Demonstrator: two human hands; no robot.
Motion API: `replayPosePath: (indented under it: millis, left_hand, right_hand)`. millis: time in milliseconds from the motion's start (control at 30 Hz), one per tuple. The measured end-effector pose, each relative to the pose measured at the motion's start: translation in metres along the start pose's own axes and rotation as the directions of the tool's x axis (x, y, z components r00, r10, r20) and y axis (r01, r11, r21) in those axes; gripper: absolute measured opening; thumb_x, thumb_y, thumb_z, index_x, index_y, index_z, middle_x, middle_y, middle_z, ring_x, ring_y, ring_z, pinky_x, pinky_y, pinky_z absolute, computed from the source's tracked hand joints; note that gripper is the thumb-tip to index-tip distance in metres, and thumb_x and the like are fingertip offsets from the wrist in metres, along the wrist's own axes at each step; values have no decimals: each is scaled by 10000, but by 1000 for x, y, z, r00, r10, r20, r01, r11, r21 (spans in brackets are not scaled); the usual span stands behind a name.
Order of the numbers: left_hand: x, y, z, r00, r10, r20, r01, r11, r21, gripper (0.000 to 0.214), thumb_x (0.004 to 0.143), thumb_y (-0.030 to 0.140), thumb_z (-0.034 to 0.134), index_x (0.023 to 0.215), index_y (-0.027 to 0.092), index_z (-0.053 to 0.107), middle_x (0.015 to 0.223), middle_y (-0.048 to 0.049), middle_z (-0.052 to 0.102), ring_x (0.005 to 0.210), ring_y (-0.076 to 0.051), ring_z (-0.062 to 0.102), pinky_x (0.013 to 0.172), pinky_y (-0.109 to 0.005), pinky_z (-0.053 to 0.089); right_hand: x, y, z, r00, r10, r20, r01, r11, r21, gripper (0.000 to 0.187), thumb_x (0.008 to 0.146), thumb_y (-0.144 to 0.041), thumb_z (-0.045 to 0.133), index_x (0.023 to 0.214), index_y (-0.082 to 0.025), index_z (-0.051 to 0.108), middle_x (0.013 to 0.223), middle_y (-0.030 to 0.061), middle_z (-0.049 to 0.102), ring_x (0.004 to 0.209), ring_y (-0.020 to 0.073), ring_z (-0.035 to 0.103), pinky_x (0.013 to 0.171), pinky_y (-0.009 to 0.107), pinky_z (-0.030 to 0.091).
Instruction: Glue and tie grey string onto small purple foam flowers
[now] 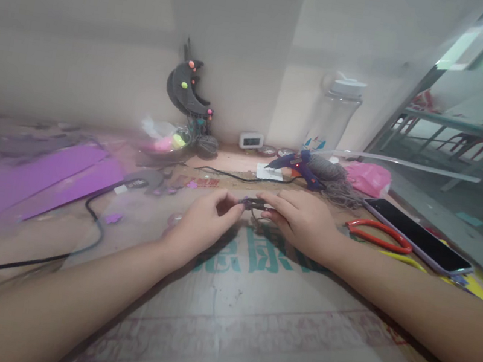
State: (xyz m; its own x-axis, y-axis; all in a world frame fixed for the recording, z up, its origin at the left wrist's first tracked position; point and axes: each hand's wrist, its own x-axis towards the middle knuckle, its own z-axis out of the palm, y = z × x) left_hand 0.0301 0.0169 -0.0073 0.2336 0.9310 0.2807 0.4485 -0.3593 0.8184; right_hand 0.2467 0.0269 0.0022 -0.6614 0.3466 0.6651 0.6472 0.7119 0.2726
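Small dark piece (250, 204) sat between your left hand (204, 218), which pinched its left end, and your right hand (302, 221), whose thumb and fingers pinched the other end. Red handle (392, 230) lay farther right.

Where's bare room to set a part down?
Main patch: the printed sheet between left forearm and right forearm, near side of the left hand and right hand. Crowded: phone and red-handled tool at right; glue gun, grey yarn and bottle at back; purple sheets and black cable at left.
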Motion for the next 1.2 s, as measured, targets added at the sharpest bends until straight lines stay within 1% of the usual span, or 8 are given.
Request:
replayPosePath:
  millis: [100, 367, 567, 700, 800, 933, 1033, 1200]
  left_hand:
    - [0, 0, 0, 1000, 22, 7, -22, 1000, 1, 183, 862, 355, 546, 776, 195, 567, 783, -5, 644, 739, -167, 582, 675, -276, 409]
    - [0, 2, 1, 1000, 21, 5, -21, 1000, -3, 179, 863, 348, 557, 780, 191, 580, 783, -2, 655, 728, -158, 587, 673, -273, 418]
    - [-1, 2, 0, 1000, 24, 10, -24, 999, 22, 190, 867, 352, 550, 770, 191, 578, 765, -2, 637, 726, -161, 574, 673, -279, 407]
    - [-1, 3, -1, 1000, 22, 18, -22, 1000, 8, 192, 864, 350, 545, 758, 192, 566, 748, 2, 622, 714, -161, 567, 668, -280, 406]
    - [-1, 3, -1, 1000, 4, 22, -4, 1000, -7, 185, 859, 348, 547, 762, 193, 573, 754, -1, 631, 696, -157, 562, 651, -280, 404]
    - [0, 1, 0, 1000, -13, 21, 13, 1000, -19, 207, 861, 378, 553, 761, 198, 574, 741, -2, 630, 686, -155, 558, 635, -281, 399]
    - [1, 0, 0, 1000, -17, 19, 17, 1000, -14, 215, 862, 382, 554, 756, 196, 568, 732, -5, 622, 681, -155, 556, 626, -280, 396]
    - [1, -1, 0, 1000, -7, 30, 8, 1000, -19, 194, 861, 358, 547, 762, 191, 563, 744, -2, 621, 697, -154, 556, 642, -272, 395]
  right_hand:
    - [0, 0, 0, 1000, 6, 2, -6, 1000, -4, 285, 981, -263, 454, 1070, -112, 679, 760, 80, 684, 693, 185, 599, 614, 296, 409]
    - [0, 2, 2, 1000, 7, 2, -7, 1000, -17, 285, 982, -277, 465, 1069, -119, 685, 728, 56, 670, 658, 165, 573, 598, 279, 377]
    - [-1, 2, 3, 1000, 9, -3, -9, 1000, -10, 283, 984, -281, 466, 1060, -131, 693, 723, 46, 669, 657, 159, 572, 595, 272, 374]
    - [-1, 2, 2, 1000, 16, 20, -16, 1000, -1, 293, 988, -298, 455, 1063, -149, 695, 712, 40, 665, 634, 154, 568, 573, 272, 366]
    - [-2, 3, 2, 998, 50, 40, -52, 998, 43, 291, 986, -288, 456, 1082, -140, 688, 750, 56, 682, 671, 166, 596, 598, 279, 402]
    - [-3, 2, 2, 986, 153, 67, -159, 983, 94, 342, 979, -357, 473, 1162, -132, 652, 928, 103, 716, 823, 197, 638, 707, 298, 463]
    - [-3, 1, 2, 986, 147, 75, -154, 983, 100, 369, 983, -391, 453, 1167, -141, 652, 886, 93, 710, 796, 196, 634, 692, 303, 466]
    - [-2, 1, 2, 992, 115, 53, -120, 989, 87, 356, 990, -363, 441, 1135, -128, 666, 822, 86, 702, 744, 190, 624, 654, 296, 452]
